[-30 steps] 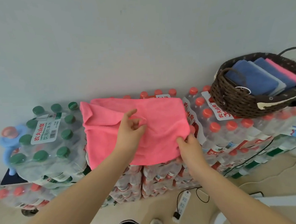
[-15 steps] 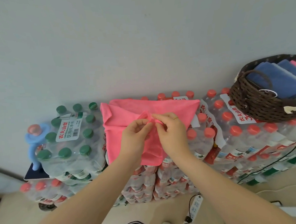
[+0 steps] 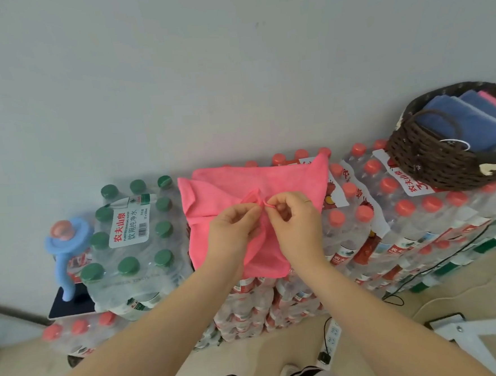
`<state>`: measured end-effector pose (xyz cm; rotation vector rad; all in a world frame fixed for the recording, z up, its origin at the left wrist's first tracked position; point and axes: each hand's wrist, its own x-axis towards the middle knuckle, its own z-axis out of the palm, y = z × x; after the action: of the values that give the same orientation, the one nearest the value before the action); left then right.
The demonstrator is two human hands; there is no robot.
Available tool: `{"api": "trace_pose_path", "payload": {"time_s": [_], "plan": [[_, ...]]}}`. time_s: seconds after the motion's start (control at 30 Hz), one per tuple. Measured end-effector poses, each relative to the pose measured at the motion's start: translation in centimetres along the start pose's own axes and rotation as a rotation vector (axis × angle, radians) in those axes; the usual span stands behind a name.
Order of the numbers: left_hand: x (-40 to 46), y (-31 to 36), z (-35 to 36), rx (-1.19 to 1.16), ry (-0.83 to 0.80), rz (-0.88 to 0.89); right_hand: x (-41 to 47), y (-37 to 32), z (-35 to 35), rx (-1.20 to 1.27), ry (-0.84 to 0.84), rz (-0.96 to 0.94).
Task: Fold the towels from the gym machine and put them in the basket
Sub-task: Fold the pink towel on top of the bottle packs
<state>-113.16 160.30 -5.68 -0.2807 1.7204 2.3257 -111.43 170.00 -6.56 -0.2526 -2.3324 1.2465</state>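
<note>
Pink towel [image 3: 258,187] | corners pinched together by left hand [image 3: 232,230] and right hand [image 3: 295,228] fingers | edges should be matched before creasing | basket [image 3: 433,163] lies far right of fingers

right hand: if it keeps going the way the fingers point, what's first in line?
The right hand points left toward the left hand, both pinching the pink towel. Going straight on, it would likely meet the left hand's fingers first; they look nearly touching, though depth is unclear.
</note>
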Motion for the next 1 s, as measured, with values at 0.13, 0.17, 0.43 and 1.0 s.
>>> {"api": "trace_pose_path", "payload": {"time_s": [0.13, 0.17, 0.43, 1.0], "plan": [[0.2, 0.1, -0.4, -0.018, -0.044, -0.024, -0.2, -0.8, 0.4, -0.093, -0.059, 0.002], [0.2, 0.1, -0.5, -0.036, -0.050, -0.033, -0.2, -1.0, 0.4, -0.104, -0.075, 0.003], [0.5, 0.4, -1.2, -0.139, -0.119, -0.099, -0.8, -1.1, 0.8, -0.072, -0.188, -0.034], [-0.6, 5.8, -0.9, -0.224, -0.247, -0.150, -2.2, 0.7, 1.1, -0.175, -0.131, 0.200]]}}
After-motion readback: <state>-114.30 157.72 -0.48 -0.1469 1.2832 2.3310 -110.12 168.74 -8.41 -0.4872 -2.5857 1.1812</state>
